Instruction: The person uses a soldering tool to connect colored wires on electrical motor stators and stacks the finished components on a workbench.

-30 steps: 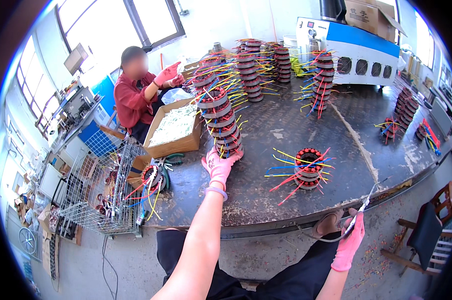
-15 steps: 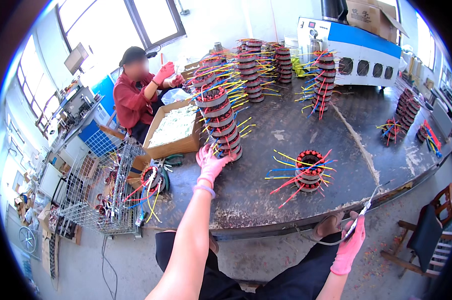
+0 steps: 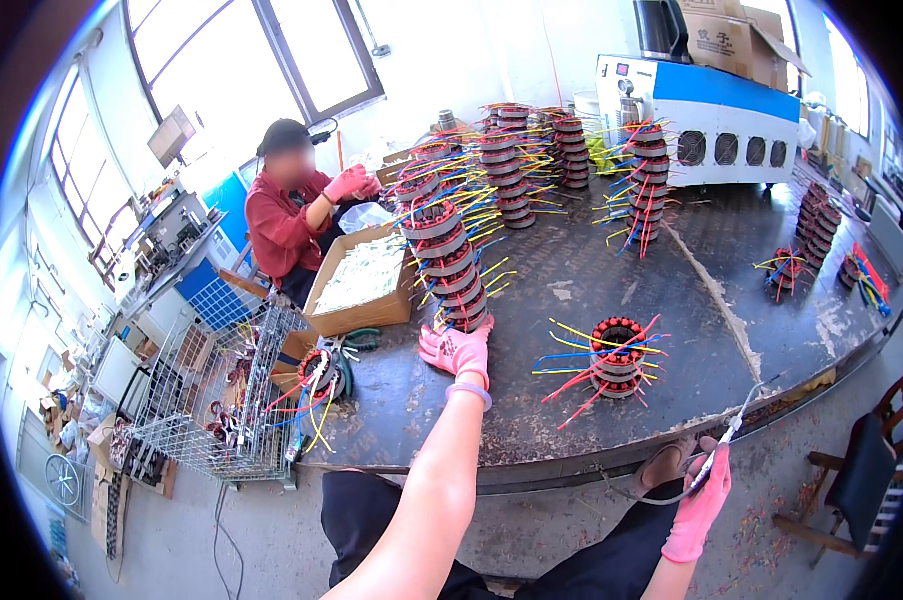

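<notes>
Pink left grip [image 3: 459, 353], wired ring stack [image 3: 448, 262] above it, touching

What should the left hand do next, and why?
Maybe the left hand should gently steady the bottom of the nearest tall ring stack, because that stack looks tilted, this hand is there, and the right hand is busy holding a thin tool.

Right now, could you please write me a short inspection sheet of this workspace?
Surface: dark table, scuffed.
Job's things: leaning stack of wired rings; short ring pile to its right.
Clutter: cardboard box, pliers, wire basket.
Grips: left grip touches the stack's base; right grip holds a thin tool.
Cables: grey cord running to the right grip; dark cable below the basket.
Surroundings: co-worker beyond the box; chair at far right.
</notes>
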A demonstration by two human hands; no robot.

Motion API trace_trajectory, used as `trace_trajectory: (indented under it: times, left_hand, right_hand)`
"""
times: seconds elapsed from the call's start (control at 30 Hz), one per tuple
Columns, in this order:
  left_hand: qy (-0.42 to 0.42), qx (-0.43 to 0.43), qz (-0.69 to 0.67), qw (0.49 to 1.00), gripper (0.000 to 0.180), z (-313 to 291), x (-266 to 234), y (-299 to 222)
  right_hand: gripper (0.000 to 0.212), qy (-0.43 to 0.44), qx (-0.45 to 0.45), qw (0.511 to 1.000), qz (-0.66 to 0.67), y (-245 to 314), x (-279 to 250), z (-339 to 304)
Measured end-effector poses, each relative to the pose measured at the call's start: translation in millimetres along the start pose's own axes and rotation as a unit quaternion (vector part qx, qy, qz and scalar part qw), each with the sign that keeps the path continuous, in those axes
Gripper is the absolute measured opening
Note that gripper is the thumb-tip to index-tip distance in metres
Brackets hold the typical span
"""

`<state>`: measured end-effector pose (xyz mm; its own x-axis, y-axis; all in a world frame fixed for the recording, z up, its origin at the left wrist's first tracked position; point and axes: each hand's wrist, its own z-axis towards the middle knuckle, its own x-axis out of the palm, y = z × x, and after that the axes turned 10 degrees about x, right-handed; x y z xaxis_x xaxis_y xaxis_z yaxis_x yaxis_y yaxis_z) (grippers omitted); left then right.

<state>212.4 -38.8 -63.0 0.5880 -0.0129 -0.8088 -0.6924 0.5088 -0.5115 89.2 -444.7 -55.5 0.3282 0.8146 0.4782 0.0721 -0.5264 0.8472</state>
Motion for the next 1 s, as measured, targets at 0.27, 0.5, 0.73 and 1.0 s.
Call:
trace_trajectory:
  times: [0.27,0.5,0.73,1.0]
  left_hand:
    - [-0.032,0.097,-0.053,0.993,0.117,13.6,6.8,23.5]
    - [0.019,0.119,-0.099,0.988,0.114,43.9,-2.5,35.6]
    - [0.133,0.124,-0.074,0.980,0.121,71.9,-6.3,46.1]
    - [0.105,0.121,-0.009,0.987,0.127,57.8,-9.8,33.6]
  right_hand:
    - [0.037,-0.029,0.007,0.999,-0.012,2.2,-5.9,0.4]
    - [0.040,-0.015,-0.006,1.000,-0.019,-4.8,-5.7,4.5]
    - [0.039,-0.023,-0.008,0.999,-0.034,1.0,2.7,0.9]
    - [0.044,-0.018,-0.010,0.999,-0.043,-8.4,2.6,3.8]
